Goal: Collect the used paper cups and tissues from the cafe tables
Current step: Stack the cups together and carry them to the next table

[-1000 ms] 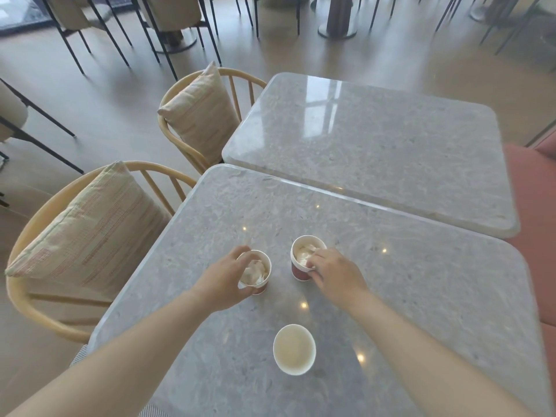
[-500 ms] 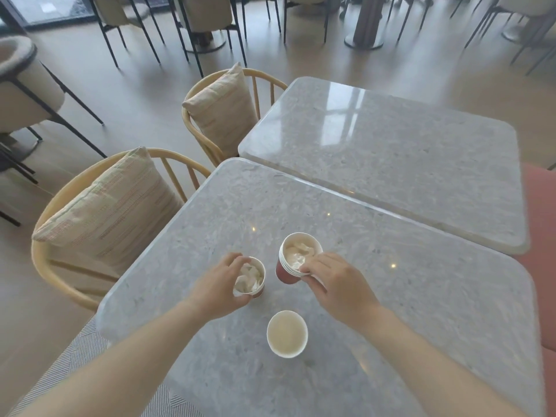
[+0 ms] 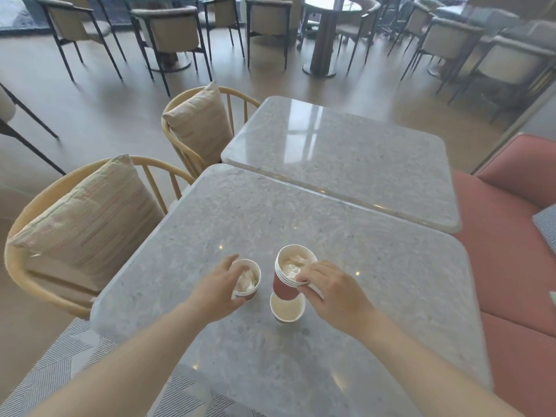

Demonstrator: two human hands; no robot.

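Right hand [image 3: 334,291] lifted cup stack [image 3: 287,281] | empty cup [image 3: 287,308] partly hidden

The table [image 3: 346,296] has a polished grey stone-like top, mottled and glossy enough to throw back points of light, and the far table [image 3: 346,158] has the same finish with a bright window reflection. The paper cups [image 3: 287,281] look matt, red outside and white within, with soft crumpled tissue [image 3: 293,266] in them. The chairs [image 3: 39,284] are smooth pale wood with coarse woven cloth cushions [image 3: 87,218], the bench [image 3: 511,266] is matt pink upholstery, and the floor [image 3: 99,115] has a dull sheen.
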